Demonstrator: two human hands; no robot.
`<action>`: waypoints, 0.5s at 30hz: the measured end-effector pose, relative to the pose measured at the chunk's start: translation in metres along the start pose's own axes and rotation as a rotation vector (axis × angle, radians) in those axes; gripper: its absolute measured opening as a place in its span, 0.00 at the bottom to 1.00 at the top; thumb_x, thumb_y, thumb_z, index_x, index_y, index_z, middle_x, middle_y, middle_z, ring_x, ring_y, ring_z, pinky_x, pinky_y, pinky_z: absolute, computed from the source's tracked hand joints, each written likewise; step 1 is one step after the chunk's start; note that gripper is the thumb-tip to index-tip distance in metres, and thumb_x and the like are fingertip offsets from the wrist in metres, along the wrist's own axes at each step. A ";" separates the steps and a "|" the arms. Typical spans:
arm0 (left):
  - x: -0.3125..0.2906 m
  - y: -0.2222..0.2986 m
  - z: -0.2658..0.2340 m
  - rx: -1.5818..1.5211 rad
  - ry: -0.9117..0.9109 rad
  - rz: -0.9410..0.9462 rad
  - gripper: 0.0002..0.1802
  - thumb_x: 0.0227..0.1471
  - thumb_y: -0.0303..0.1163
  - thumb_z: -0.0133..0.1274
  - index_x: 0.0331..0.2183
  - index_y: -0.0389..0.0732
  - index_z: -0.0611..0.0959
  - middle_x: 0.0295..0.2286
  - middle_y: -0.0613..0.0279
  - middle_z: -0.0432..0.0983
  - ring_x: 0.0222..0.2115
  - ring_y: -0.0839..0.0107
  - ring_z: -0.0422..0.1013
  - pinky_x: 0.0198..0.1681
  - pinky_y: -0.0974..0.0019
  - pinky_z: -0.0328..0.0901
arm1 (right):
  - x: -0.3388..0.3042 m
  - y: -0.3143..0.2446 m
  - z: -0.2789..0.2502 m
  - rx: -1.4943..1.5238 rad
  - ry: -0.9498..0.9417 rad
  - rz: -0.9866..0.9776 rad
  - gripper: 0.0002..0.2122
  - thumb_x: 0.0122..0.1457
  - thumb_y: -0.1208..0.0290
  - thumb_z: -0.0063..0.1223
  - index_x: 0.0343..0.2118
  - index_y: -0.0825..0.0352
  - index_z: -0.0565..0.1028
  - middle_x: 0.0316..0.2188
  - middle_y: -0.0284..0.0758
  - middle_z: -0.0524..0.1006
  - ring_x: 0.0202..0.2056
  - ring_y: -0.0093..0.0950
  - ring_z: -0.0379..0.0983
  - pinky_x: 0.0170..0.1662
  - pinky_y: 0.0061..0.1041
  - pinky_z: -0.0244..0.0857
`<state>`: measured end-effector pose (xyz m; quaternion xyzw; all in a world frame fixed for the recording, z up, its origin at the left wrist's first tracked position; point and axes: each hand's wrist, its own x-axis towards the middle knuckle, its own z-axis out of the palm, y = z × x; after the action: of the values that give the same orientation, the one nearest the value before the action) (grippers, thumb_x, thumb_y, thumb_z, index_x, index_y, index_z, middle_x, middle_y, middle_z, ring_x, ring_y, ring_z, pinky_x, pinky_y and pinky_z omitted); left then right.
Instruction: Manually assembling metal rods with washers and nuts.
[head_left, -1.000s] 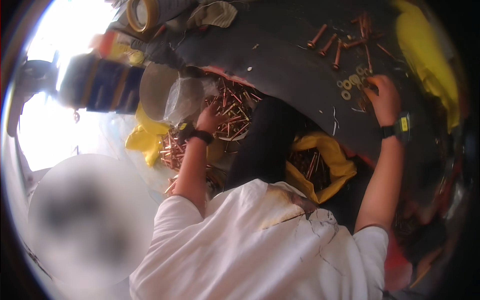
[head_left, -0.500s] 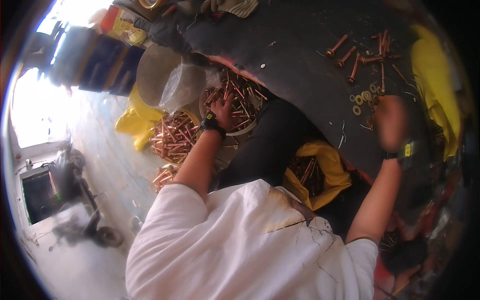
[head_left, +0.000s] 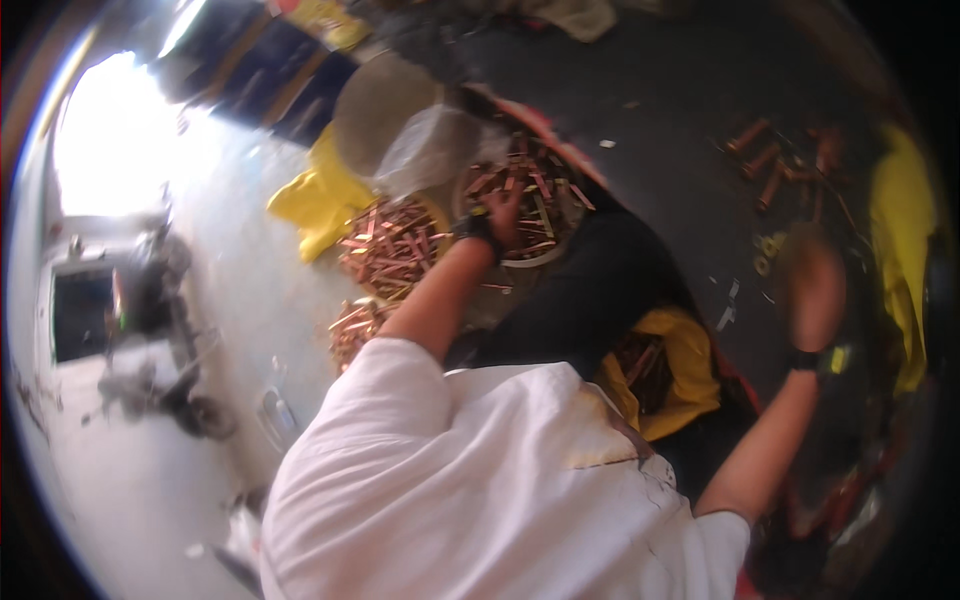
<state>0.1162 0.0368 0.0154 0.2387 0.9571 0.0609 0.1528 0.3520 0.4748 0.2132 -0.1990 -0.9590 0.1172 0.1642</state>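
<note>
A yellow cloth lies on the pale floor, which runs broad and open toward the left. Beside it a heap of copper-coloured bolts fills a container up to its rim. Next comes a round bucket of similar bolts, just below the red edge of the dark table; the left hand reaches over its near rim, fingertips among the bolts, though I cannot tell whether they pinch one. An open yellow bag stands close under the table's near edge. A wide stretch of table separates the red edge from several loose bolts and pale washers. The right hand, blurred, is beside the washers; its grip I cannot tell. Yellow fabric borders the table's right side, leaving only a narrow strip next to that hand.
</note>
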 end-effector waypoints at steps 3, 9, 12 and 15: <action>-0.008 0.031 -0.018 0.092 -0.097 -0.120 0.55 0.36 0.36 0.62 0.62 0.45 0.50 0.53 0.35 0.57 0.55 0.40 0.55 0.55 0.44 0.57 | -0.002 0.002 -0.004 -0.044 -0.017 0.021 0.12 0.53 0.77 0.55 0.41 0.65 0.74 0.43 0.36 0.74 0.46 0.36 0.70 0.49 0.29 0.63; -0.014 0.024 -0.029 0.026 -0.006 -0.018 0.45 0.42 0.32 0.53 0.61 0.38 0.54 0.50 0.41 0.62 0.51 0.48 0.60 0.48 0.44 0.62 | 0.000 -0.005 -0.002 -0.021 -0.023 0.044 0.13 0.53 0.75 0.56 0.42 0.64 0.75 0.44 0.35 0.74 0.47 0.35 0.70 0.49 0.29 0.63; -0.013 0.029 -0.037 0.182 -0.042 0.046 0.45 0.42 0.33 0.54 0.60 0.36 0.54 0.51 0.37 0.61 0.53 0.46 0.58 0.49 0.46 0.63 | -0.002 -0.010 -0.006 -0.089 -0.028 0.083 0.12 0.53 0.73 0.56 0.42 0.64 0.75 0.44 0.35 0.74 0.47 0.35 0.70 0.49 0.28 0.63; -0.004 0.022 -0.029 0.242 -0.093 -0.021 0.45 0.44 0.35 0.54 0.60 0.34 0.53 0.51 0.34 0.60 0.54 0.47 0.60 0.49 0.48 0.64 | 0.001 -0.020 -0.004 -0.047 0.003 0.072 0.12 0.52 0.73 0.56 0.41 0.64 0.76 0.43 0.35 0.75 0.47 0.35 0.70 0.49 0.29 0.63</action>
<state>0.1199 0.0531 0.0482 0.2481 0.9518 -0.0675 0.1676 0.3460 0.4582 0.2229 -0.2375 -0.9534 0.1002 0.1566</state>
